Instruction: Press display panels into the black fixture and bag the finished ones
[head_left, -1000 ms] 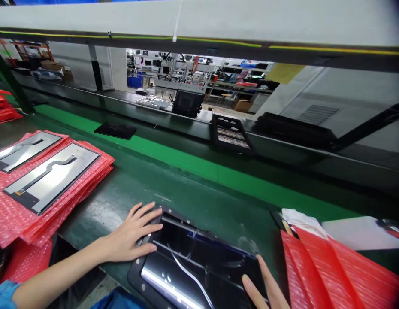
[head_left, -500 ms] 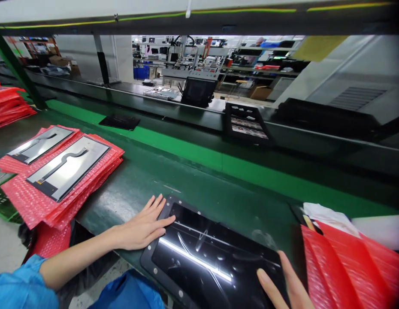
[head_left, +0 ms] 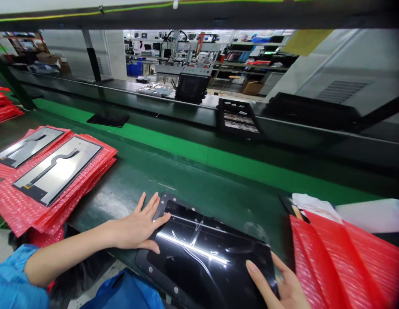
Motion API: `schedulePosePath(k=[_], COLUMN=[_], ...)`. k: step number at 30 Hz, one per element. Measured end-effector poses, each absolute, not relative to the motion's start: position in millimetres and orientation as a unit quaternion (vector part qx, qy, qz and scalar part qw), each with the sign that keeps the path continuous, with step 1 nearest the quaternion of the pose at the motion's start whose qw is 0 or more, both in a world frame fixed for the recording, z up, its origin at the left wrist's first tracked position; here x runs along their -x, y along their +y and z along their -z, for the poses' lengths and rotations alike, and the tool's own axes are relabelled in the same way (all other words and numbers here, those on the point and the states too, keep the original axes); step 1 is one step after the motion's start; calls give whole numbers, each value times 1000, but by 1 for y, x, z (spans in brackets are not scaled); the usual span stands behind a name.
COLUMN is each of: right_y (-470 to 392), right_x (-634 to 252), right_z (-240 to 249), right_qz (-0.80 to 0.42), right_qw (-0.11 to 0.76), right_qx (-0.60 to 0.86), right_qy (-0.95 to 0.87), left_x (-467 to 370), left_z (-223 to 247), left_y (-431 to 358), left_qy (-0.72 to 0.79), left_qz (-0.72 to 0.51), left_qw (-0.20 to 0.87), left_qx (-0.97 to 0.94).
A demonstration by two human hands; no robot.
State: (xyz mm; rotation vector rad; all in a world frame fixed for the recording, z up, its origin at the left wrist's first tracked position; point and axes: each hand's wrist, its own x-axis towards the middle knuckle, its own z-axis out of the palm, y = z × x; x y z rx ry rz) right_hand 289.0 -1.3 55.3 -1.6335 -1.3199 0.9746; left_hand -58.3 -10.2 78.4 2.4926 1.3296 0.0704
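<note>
Your left hand (head_left: 130, 229) lies spread on the black frame (head_left: 157, 281), gripping nothing; your right hand (head_left: 288, 288) pinches the glossy panel (head_left: 215, 274), thumb on top. Red bubble wrap (head_left: 334, 257) just right.

At my twelve o'clock stands a black screen-like device (head_left: 190, 88), and farther off, toward eleven, I see a blue bin (head_left: 134, 70). Toward one o'clock I have a brown cardboard box (head_left: 252, 88) and, higher up, a yellow sheet (head_left: 307, 42).

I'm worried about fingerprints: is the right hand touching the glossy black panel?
Touching. The head view shows the right hand holding the glossy black panel near one end, thumb on top, fingers around the edge.
</note>
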Motion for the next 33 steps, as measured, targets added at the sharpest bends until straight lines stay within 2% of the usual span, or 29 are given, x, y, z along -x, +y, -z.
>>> schedulePosePath(k=[3,8,14,19,21,23,29,33], right_y=[-1,1,11,18,17,17,25,15], right_x=[-296,-326,-335,-331,-331,-332,-325,-317], right_z=[-50,-51,-51,-46,-44,-41,-30,-40], right_qz=[-320,-187,-75,102,132,123,33,-43], right_qw=[399,289,219,81,42,38,103,183], right_qx=[643,614,569,518,493,481,510,511], right_qy=[-570,-710,-789,-845,-859,-867,-853,-839], left_x=[57,61,57,32,26,25,28,28], left_z=[-74,-50,-25,-31,-33,-31,-25,-29], left_y=[-12,-15,-9,7,11,12,13,9], left_qy=[471,478,481,528,528,524,524,550], left_qz=[-19,-40,-95,-114,-126,-144,-152,-140], left_qw=[117,30,-93,-140,-135,-130,-109,-94], left_qx=[-874,-877,-866,-830,-829,-829,-831,-818])
